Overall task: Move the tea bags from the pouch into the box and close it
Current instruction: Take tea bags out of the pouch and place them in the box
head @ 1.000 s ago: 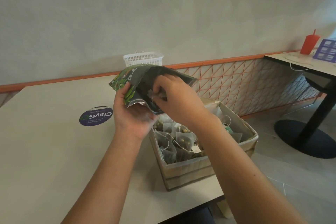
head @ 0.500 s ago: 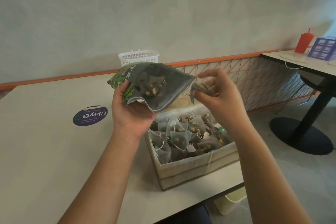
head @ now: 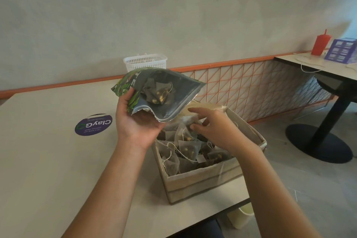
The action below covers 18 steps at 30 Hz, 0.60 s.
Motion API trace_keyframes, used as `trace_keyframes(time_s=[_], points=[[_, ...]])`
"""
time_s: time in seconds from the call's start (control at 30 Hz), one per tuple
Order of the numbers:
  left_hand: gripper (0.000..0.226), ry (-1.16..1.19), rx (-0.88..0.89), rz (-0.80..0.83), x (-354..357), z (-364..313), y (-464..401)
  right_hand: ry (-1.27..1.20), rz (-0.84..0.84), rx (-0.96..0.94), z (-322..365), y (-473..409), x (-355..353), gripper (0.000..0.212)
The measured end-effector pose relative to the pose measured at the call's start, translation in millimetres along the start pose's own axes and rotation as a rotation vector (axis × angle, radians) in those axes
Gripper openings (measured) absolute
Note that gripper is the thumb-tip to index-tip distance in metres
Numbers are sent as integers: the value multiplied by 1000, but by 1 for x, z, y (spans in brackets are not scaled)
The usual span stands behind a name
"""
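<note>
My left hand (head: 137, 127) holds a green and grey zip pouch (head: 179, 91) tilted above the table, its open mouth facing the box. One tea bag (head: 157, 94) shows through the pouch's clear side. The open cardboard box (head: 202, 181) sits at the table's near right corner, filled with several mesh tea bags (head: 187, 149) with strings and tags. Over the box hovers my right hand (head: 214, 129), fingers spread, its thumb just above an upright tea bag (head: 182, 131); it holds nothing that I can see.
A white plastic basket (head: 145, 62) stands against the wall behind the pouch. A round purple sticker (head: 93, 124) lies on the table (head: 48, 160) to the left. Right of the box the table ends; a second table (head: 309, 63) carries a red cup (head: 320, 43) and a blue box (head: 342, 50).
My right hand pulled a tea bag out of the pouch, carried it right and down over the box, and now its fingers are open above the tea bags. The left hand kept the pouch.
</note>
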<state>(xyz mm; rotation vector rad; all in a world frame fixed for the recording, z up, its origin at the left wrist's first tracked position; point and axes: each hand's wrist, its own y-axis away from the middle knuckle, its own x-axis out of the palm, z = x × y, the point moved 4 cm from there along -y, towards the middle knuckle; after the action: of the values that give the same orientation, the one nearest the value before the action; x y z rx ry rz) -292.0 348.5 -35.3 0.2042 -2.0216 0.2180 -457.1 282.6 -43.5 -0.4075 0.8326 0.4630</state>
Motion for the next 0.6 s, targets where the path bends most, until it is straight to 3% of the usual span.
trace_keyframes(time_s=[0.13,0.27,0.33,0.5,0.6], points=[[31,12,6,-3,1,-1,2,216,-158,31,-3,1,-6,41],[31,2,7,-6,2,-2,3,358,-39,32,1,1,1,27],[32,6,6,0,1,-3,4,338,-50,27,5,3,0,30],[34,14,5,-10,-4,-7,2,70,-476,-104,29,16,-24,18],[30,11,14,-17,-5,-7,2,-86,-543,-220,56,24,-29,12]])
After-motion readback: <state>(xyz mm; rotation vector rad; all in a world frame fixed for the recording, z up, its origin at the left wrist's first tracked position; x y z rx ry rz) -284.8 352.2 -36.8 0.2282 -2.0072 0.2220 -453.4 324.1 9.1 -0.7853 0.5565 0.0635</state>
